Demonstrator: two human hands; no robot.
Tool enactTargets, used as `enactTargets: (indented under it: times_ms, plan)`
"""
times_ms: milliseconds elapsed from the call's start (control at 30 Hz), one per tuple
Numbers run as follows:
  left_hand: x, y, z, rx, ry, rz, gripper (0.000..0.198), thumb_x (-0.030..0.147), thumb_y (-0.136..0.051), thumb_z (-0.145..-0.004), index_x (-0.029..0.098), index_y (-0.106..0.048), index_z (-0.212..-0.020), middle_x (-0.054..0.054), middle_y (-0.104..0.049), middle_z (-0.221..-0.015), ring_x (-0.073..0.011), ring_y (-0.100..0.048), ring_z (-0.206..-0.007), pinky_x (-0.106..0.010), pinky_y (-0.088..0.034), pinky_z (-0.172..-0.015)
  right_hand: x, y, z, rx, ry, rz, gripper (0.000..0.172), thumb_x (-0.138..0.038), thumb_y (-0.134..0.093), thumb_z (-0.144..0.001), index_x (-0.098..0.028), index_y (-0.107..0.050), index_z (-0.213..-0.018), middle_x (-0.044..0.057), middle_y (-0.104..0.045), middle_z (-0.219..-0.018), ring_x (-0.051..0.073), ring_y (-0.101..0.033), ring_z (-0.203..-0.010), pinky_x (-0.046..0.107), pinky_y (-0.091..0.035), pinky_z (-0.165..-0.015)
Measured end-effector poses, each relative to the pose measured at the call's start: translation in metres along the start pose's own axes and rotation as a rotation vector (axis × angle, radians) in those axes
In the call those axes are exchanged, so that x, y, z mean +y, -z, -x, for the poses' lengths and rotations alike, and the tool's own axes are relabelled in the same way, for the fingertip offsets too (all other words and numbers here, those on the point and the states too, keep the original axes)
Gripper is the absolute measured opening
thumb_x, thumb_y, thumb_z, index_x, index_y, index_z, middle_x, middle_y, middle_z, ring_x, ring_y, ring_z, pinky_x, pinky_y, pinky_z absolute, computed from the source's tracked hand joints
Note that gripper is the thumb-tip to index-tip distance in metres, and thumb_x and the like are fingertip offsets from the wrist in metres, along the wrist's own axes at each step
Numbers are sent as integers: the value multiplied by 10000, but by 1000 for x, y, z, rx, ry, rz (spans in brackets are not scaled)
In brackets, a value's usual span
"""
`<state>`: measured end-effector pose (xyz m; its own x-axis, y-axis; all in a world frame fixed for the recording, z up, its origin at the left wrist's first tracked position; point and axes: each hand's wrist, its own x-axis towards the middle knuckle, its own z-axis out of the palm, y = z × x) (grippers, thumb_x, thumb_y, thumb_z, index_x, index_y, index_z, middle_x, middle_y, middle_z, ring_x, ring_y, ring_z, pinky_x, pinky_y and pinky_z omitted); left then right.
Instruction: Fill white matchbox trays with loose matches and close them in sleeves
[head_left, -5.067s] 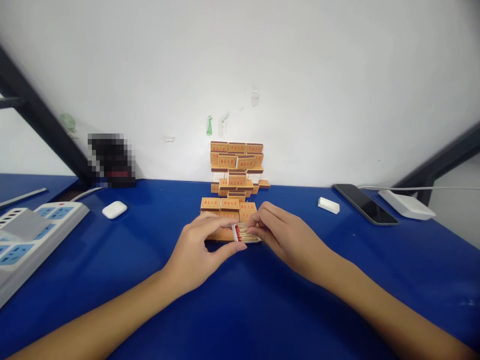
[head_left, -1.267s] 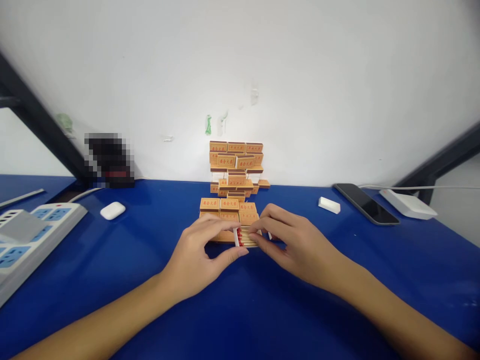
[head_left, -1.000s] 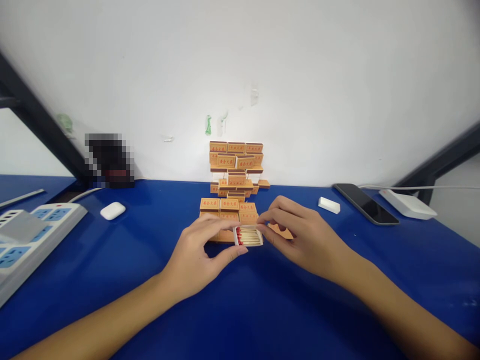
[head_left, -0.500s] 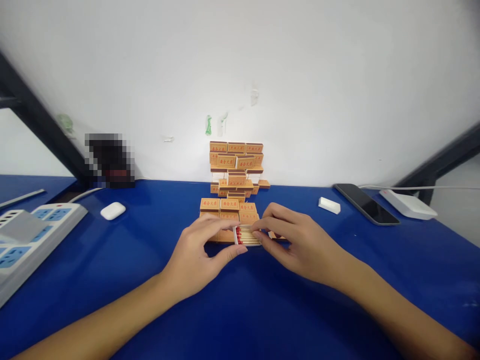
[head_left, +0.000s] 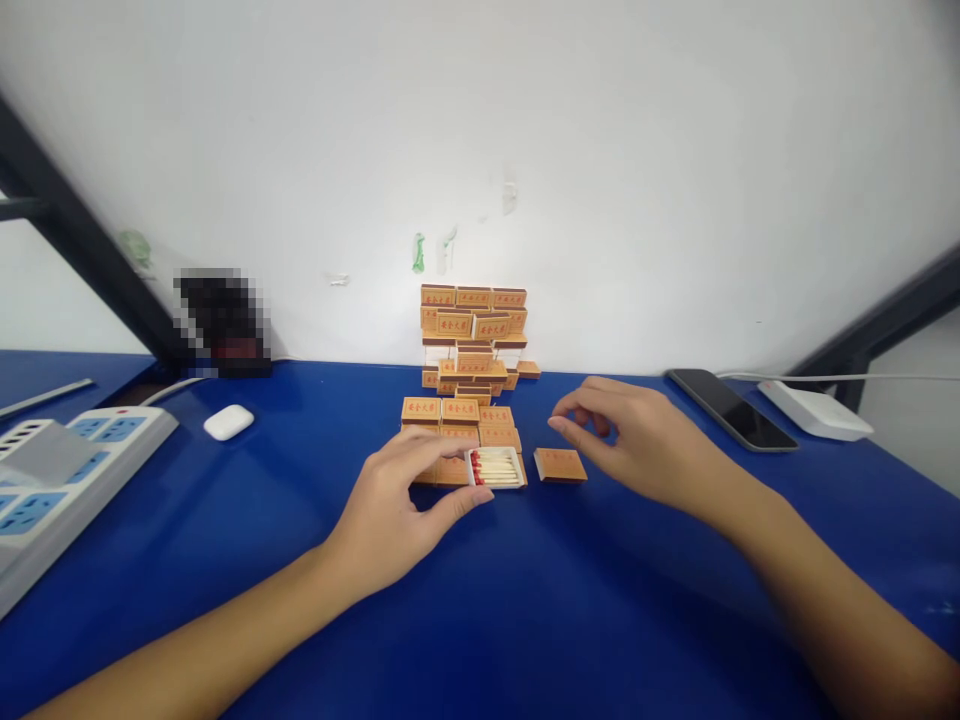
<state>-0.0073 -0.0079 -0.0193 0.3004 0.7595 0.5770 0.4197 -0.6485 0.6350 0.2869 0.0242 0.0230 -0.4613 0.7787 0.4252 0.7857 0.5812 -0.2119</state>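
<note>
Between the thumb and fingers of my left hand (head_left: 401,505) is a white matchbox tray (head_left: 496,468) filled with red-tipped matches. My right hand (head_left: 637,435) hovers to the right, thumb and fingertips apart with nothing between them. Below its fingertips an orange matchbox sleeve (head_left: 562,464) lies on the blue table. Several matchboxes (head_left: 460,410) lie in rows just behind the tray, partly hidden by my left hand. Farther back, a stepped stack of matchboxes (head_left: 474,330) stands near the wall.
On the left are a power strip (head_left: 97,470), a white earbud case (head_left: 229,422) and a pixelated dark object (head_left: 225,325). A black phone (head_left: 731,408) and a white device (head_left: 816,410) lie on the right of the blue table (head_left: 480,620).
My right hand has let go of the match tray and moved right and slightly up. The sleeve beneath it is now fully visible. The small white item on the right is no longer seen.
</note>
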Motion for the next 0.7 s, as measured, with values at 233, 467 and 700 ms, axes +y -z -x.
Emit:
enactTargets:
  times_ms: [233, 467, 700]
  plan:
    - [0, 0, 0, 0, 15, -5, 347, 328, -874, -866, 263, -771, -1190, -65, -798, -1148, -260, -742, -1086, -438, -632, -966, -2, 0, 7, -305, -137, 119, 380, -587, -685, -941, -219, -710, -1030, 58, -718, -895, 230, -670, -736, 351, -462, -635]
    - [0, 0, -1, -8, 16, -14, 343, 323, -870, -868, 266, -771, -1192, -64, -801, -1151, -264, -745, -1085, -440, -637, -961, 2, 1, 12, -417, -106, 85, 197, -402, -733, -906, -230, -638, -886, 33, -675, -879, 194, -633, -655, 328, -431, -572]
    - [0, 0, -1, 1, 12, -6, 338, 314, -865, -874, 256, -769, -1193, -68, -802, -1149, -260, -743, -1087, -442, -630, -969, -17, 11, 6, -354, -93, -74, 239, -410, -706, -954, -246, -696, -1127, 28, -727, -918, 201, -692, -769, 325, -496, -669]
